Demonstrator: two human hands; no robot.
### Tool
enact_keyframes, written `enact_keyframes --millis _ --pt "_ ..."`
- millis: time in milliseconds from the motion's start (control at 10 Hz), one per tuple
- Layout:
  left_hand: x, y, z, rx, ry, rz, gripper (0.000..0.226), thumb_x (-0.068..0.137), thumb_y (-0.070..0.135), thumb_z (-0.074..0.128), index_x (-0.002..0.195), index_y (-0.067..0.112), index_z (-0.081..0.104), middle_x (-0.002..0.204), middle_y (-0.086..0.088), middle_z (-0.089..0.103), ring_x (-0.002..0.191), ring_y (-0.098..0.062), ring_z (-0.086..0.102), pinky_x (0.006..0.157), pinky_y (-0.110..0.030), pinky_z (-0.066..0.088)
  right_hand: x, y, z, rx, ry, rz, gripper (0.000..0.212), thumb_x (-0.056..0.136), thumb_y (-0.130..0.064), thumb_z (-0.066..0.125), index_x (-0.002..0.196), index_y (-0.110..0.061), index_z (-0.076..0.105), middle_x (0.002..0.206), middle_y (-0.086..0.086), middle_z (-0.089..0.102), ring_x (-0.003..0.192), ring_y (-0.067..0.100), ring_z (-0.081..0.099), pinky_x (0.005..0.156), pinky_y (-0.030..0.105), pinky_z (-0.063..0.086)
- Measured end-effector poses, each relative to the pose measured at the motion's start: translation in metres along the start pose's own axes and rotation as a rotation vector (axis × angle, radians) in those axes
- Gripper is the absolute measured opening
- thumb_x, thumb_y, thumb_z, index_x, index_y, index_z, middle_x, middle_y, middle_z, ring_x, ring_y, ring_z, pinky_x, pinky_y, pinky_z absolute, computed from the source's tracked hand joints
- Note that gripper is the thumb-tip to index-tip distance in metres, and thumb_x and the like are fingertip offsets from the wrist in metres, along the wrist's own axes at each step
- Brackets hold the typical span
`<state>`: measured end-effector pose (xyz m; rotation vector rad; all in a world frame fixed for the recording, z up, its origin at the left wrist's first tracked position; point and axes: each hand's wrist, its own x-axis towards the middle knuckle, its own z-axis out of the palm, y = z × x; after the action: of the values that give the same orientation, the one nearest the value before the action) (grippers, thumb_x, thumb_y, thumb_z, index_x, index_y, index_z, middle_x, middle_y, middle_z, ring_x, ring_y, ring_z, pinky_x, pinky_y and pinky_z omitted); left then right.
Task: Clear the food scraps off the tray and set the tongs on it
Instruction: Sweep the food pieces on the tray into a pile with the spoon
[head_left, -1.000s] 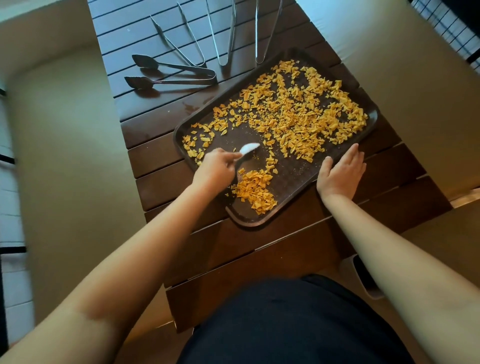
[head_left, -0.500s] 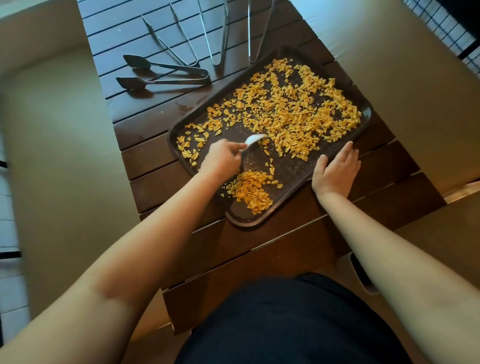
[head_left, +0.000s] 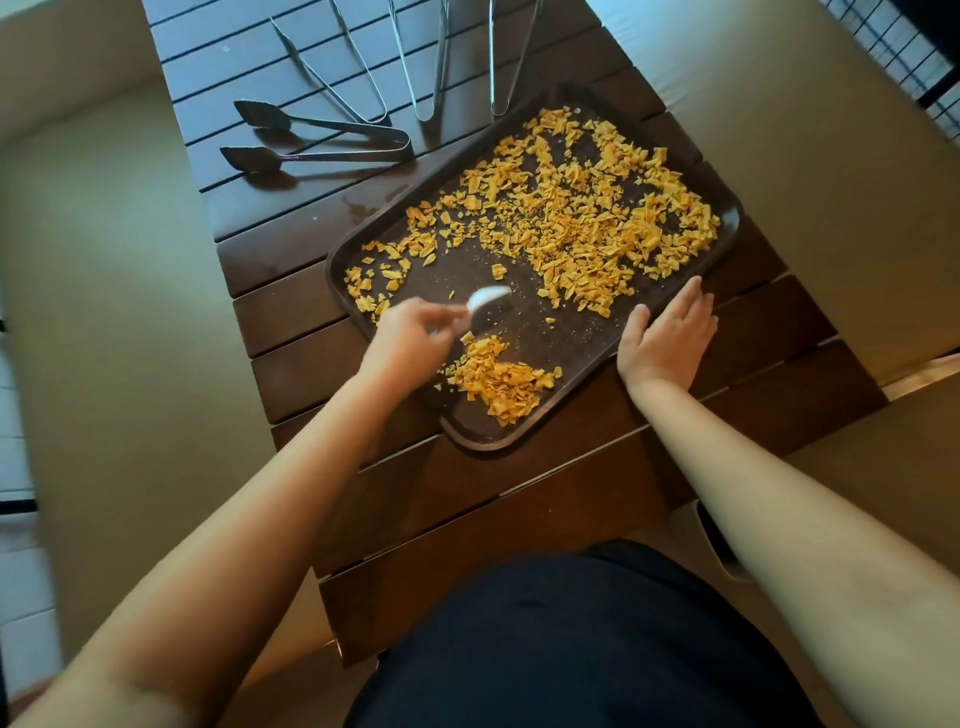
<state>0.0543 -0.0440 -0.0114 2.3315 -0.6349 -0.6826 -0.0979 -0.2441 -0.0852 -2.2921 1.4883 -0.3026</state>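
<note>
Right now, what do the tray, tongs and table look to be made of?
Tray: likely moulded plastic, dark brown, matte with a fine pebbled texture and rounded raised rim.
Tongs: metal, probably stainless steel, going by the silver sheen and bright reflections.
Table: dark brown slats with gaps between them and a slight gloss; looks like stained wood, though a wood-look composite can't be ruled out.

tray on the desk, tongs behind it

the tray (head_left: 582, 415) lies on the desk (head_left: 493, 499). scraps (head_left: 587, 228) spread across its far half; a small heap (head_left: 498, 382) sits at its near corner. four tongs (head_left: 332, 140) lie on the desk behind and left of it.
</note>
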Motion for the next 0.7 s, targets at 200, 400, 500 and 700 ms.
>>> enact_keyframes --millis 200,400,500,700 --pt "0.032 0.009 0.013 -0.063 0.038 -0.103 0.029 0.095 0.015 0.05 0.121 0.019 0.062 0.106 -0.003 0.066 0.06 -0.011 0.049 0.052 -0.022 0.044 0.0 0.001 -0.001 0.008 -0.003 -0.004 0.077 0.086 -0.041 0.025 0.148 0.002 0.01 0.154 0.021 0.018 0.144 0.031 0.011 0.117 0.04 0.005" --pt "-0.004 0.009 0.022 0.101 -0.171 0.075 0.026 0.092 0.018 0.054 0.115 0.025 0.066 0.105 0.0 0.058 0.074 -0.011 0.055 0.06 -0.021 0.046 0.001 0.0 0.0 0.007 0.001 0.0 0.077 0.086 -0.041 0.025 0.148 0.001 0.01 0.154 0.021 0.018 0.144 0.03 0.011 0.117 0.04 0.005" --pt "-0.021 -0.006 0.016 0.165 -0.245 0.136 0.024 0.091 0.022 0.057 0.112 0.028 0.068 0.108 0.0 0.059 0.089 -0.013 0.057 0.073 -0.023 0.047 0.001 0.0 0.0 0.001 0.003 0.002 0.077 0.086 -0.041 0.026 0.148 0.001 0.01 0.154 0.021 0.018 0.144 0.031 0.011 0.117 0.04 0.005" --pt "-0.015 -0.032 -0.008 -0.024 0.142 -0.061 0.027 0.094 0.015 0.052 0.117 0.021 0.064 0.105 0.001 0.055 0.081 -0.009 0.052 0.07 -0.021 0.045 0.0 -0.001 -0.001 0.005 0.012 -0.002 0.077 0.086 -0.039 0.027 0.148 0.003 0.011 0.153 0.023 0.019 0.144 0.032 0.012 0.117 0.042 0.006"
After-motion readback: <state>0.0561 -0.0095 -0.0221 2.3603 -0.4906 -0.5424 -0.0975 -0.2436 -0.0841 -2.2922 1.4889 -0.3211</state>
